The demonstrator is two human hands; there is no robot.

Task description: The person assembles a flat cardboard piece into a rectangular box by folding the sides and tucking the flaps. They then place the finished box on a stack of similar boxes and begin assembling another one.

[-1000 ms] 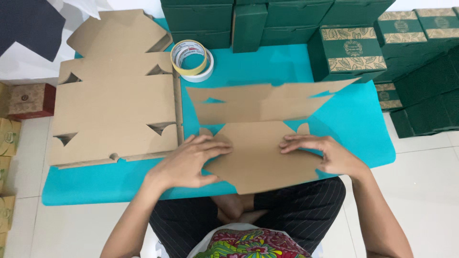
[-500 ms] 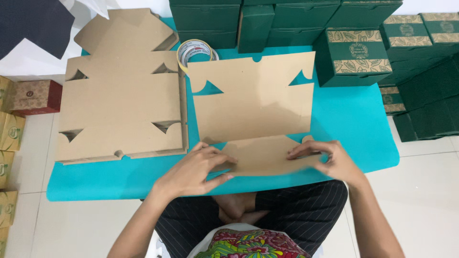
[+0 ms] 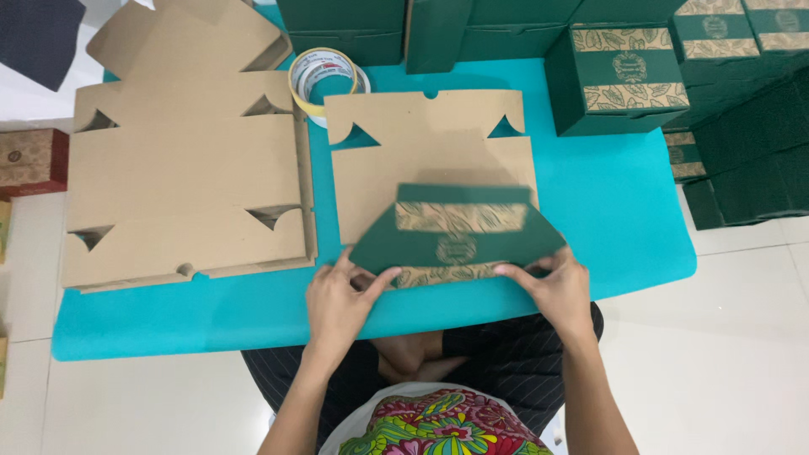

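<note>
Lying crosswise, box blank (image 3: 430,160), green flap (image 3: 455,240) facing up

Floor: white glossy tiles (image 3: 742,354) with thin grout lines, bare at the lower right.
Work surface: turquoise mat (image 3: 624,202) laid flat on the floor.
Light: bright, even, soft shadows.
Walls, windows: out of view.

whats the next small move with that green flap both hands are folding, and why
Probably press the green flap flat onto the brown panel and crease its fold. The left hand and right hand pinch its near corners, and it lies folded over the flat blank, printed side up, but looks not yet pressed down.
</note>
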